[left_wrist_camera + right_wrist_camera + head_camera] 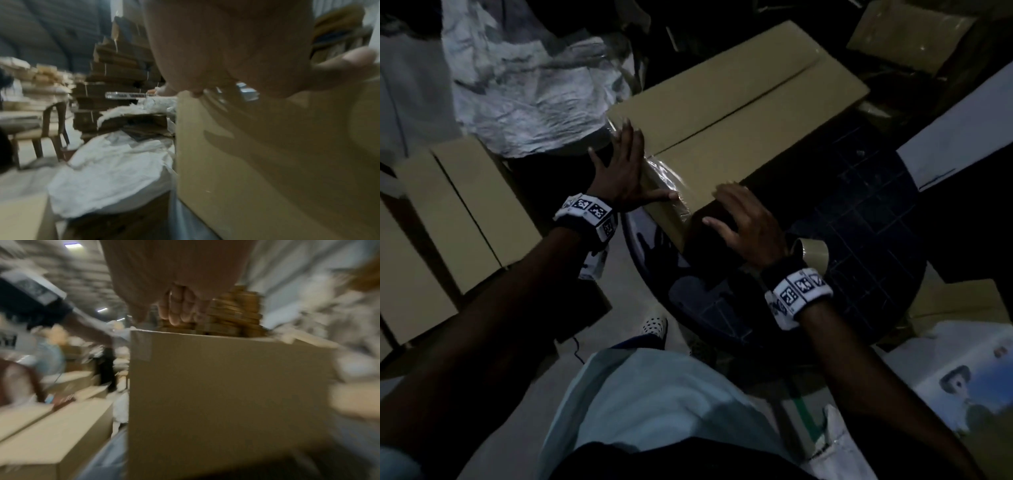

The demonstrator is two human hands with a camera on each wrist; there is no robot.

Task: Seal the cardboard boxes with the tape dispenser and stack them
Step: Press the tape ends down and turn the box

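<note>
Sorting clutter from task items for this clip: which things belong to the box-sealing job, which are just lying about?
Job: cardboard box, clear tape on its near end, tape roll, left hand, right hand.
Lying about: crumpled white sheet, chair, dotted shoe.

White marker-printed wristbands [798, 291], pale shirt [654, 394]

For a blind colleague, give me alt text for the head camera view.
Two hands press clear tape onto the near end of a long brown cardboard box on a dark round table: left hand flat, right hand over the corner.
</note>
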